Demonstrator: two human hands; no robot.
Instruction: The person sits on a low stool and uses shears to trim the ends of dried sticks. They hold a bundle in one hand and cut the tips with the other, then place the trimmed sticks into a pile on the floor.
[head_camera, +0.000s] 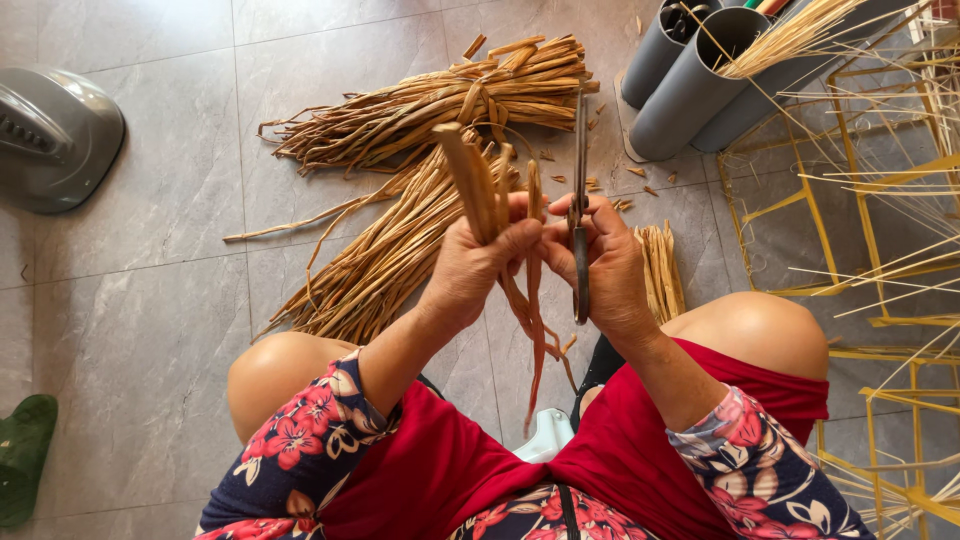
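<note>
My left hand (478, 262) grips a small bunch of tan dried reed strips (472, 180) that stick up past the fingers, with thin ends hanging down between my knees. My right hand (605, 262) holds a long dark metal blade (580, 160) upright, its tip pointing away from me, close against the strips. The thumbs of both hands nearly touch. On the grey tiled floor beyond the hands lie two big bundles of the same dried strips (440, 100).
A short cut stack of strips (660, 268) lies right of my right hand. Grey tubes (690, 90) holding thin straws stand at the top right beside yellow wire frames (880, 250). A grey fan base (50, 140) sits top left, a green slipper (22, 455) bottom left.
</note>
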